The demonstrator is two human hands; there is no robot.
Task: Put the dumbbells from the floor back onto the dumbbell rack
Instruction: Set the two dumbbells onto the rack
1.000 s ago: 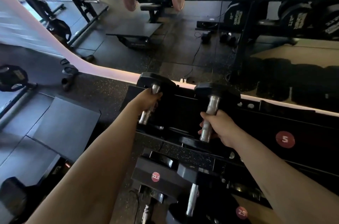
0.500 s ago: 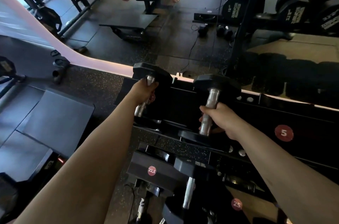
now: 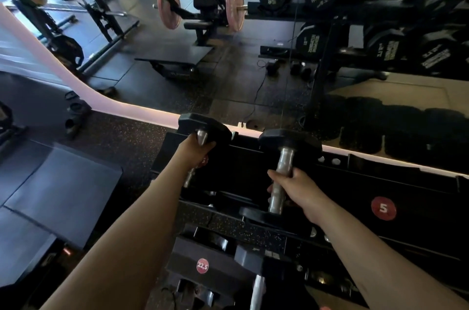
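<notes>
At the rack's top tier, fingers of the left hand (image 3: 195,151) and right hand (image 3: 295,186) wrap the chrome handles of two dumbbells (image 3: 284,172) over the dumbbell rack (image 3: 418,182). Ideally, lower both heads evenly into the cradles before releasing.

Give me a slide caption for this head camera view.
Both hands grip dumbbells at the rack's top tier: left hand, right hand.
</notes>
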